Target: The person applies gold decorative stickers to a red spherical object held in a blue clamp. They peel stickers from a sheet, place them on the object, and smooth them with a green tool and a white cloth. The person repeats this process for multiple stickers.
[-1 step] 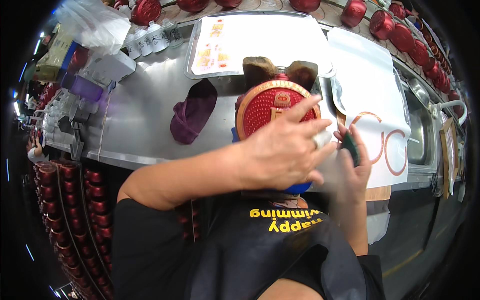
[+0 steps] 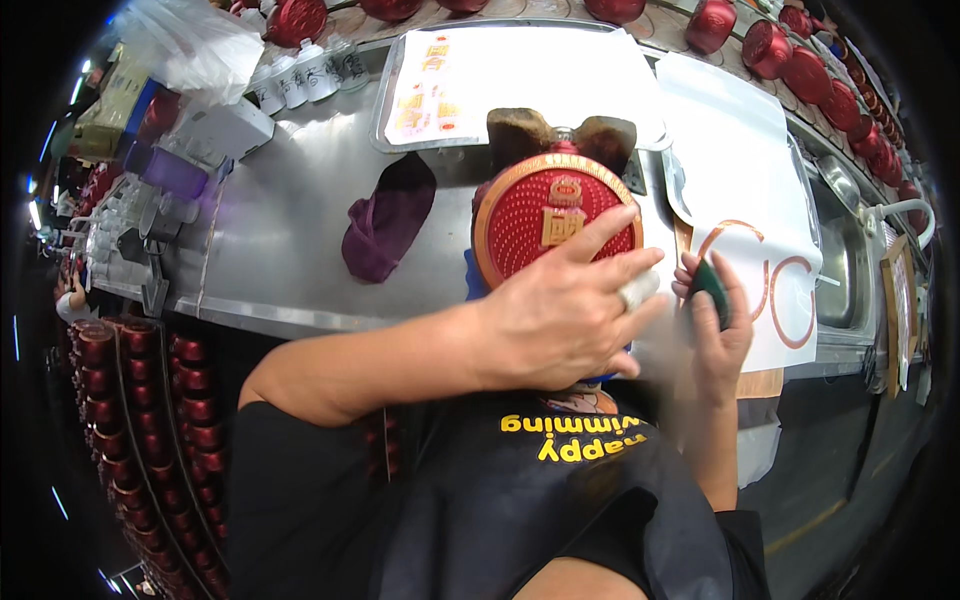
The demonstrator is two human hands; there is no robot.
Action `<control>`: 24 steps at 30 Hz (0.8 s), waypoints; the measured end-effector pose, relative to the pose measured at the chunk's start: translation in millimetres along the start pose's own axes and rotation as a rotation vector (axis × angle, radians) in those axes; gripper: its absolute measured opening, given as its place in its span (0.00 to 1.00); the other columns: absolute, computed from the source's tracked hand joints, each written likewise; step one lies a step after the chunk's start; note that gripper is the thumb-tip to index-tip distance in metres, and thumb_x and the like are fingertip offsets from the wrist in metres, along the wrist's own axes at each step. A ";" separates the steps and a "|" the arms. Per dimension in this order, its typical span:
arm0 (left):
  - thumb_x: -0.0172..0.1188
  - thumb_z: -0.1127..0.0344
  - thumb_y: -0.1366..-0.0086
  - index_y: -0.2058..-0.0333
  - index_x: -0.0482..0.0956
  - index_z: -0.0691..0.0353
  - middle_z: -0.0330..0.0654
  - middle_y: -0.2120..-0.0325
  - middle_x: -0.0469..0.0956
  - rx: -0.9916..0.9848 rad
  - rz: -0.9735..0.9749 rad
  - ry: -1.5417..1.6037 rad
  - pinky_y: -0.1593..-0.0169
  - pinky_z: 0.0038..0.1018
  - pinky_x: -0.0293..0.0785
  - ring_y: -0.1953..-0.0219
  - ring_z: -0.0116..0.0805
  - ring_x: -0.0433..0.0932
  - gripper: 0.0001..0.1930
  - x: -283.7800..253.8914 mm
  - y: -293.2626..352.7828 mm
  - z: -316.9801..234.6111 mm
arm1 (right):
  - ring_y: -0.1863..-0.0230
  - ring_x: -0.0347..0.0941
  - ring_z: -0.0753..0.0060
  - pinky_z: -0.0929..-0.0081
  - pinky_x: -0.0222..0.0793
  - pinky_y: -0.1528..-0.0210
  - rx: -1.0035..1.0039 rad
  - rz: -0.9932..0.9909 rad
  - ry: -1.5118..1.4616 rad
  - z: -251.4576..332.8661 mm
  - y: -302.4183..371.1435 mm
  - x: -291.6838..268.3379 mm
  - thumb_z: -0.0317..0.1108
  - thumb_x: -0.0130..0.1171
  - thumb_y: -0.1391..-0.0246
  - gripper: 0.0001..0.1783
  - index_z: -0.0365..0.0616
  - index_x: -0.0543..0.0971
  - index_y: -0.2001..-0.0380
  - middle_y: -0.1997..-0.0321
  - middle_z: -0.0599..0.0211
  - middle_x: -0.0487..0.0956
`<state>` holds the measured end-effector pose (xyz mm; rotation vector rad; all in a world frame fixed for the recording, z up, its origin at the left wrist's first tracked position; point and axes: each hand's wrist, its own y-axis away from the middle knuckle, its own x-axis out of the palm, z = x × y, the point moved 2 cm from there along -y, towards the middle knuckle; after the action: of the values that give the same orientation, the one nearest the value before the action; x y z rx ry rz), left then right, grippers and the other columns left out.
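A round red flask [image 2: 545, 215] with a gold rim and a gold emblem stands at the steel counter's near edge, its face turned up toward me. My left hand [image 2: 560, 320] reaches across my body and lies over the flask's lower right rim. Its fingers are spread flat and one wears a white wrap. My right hand [image 2: 722, 335] is just right of the flask, closed around a small dark green object [image 2: 712, 285]. A blue part [image 2: 472, 285] shows under the flask's left side. What supports the flask is hidden by my left hand.
A purple cloth [image 2: 385, 225] lies left of the flask on the steel counter [image 2: 280, 240]. A metal tray [image 2: 520, 70] with label sheets sits behind. White paper [image 2: 745, 170] covers the right side beside a sink [image 2: 845, 270]. Red jars [image 2: 800, 60] line the back, and more sit below left [image 2: 120, 400].
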<state>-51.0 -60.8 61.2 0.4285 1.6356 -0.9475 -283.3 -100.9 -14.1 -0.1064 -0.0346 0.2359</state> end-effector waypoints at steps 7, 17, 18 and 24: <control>0.39 0.34 0.25 0.30 0.67 0.51 0.43 0.33 0.71 -0.479 -0.083 -0.236 0.25 0.61 0.22 0.23 0.49 0.51 0.36 40.6 86.0 -68.3 | 0.69 0.76 0.62 0.66 0.73 0.64 -0.390 0.201 0.454 36.9 9.7 55.7 0.27 0.66 0.41 0.09 0.40 0.77 0.60 0.69 0.60 0.78; 0.45 0.34 0.26 0.25 0.49 0.67 0.61 0.29 0.59 -0.732 -0.333 0.028 0.28 0.65 0.33 0.26 0.66 0.53 0.46 60.5 107.0 -67.1 | 0.72 0.77 0.74 0.76 0.73 0.67 -0.380 0.072 0.452 18.9 -17.7 52.6 0.35 0.68 0.37 0.13 0.38 0.78 0.58 0.70 0.63 0.81; 0.46 0.35 0.27 0.25 0.50 0.66 0.60 0.29 0.60 -0.743 -0.366 0.057 0.28 0.66 0.34 0.26 0.66 0.54 0.46 59.6 105.8 -64.3 | 0.71 0.76 0.75 0.77 0.73 0.67 -0.369 0.055 0.435 17.4 -22.5 50.3 0.36 0.68 0.37 0.13 0.38 0.77 0.58 0.70 0.64 0.81; 0.47 0.38 0.25 0.26 0.45 0.73 0.64 0.29 0.57 -0.762 -0.469 0.191 0.27 0.61 0.38 0.26 0.69 0.53 0.47 47.5 98.5 -39.7 | 0.67 0.73 0.81 0.82 0.71 0.62 -0.323 0.088 0.310 11.0 -39.1 44.2 0.38 0.65 0.34 0.15 0.38 0.76 0.56 0.69 0.70 0.79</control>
<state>-20.4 20.0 -16.7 -0.4136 2.1706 -0.5443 -231.8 -127.2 2.1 -0.4658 0.2413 0.2984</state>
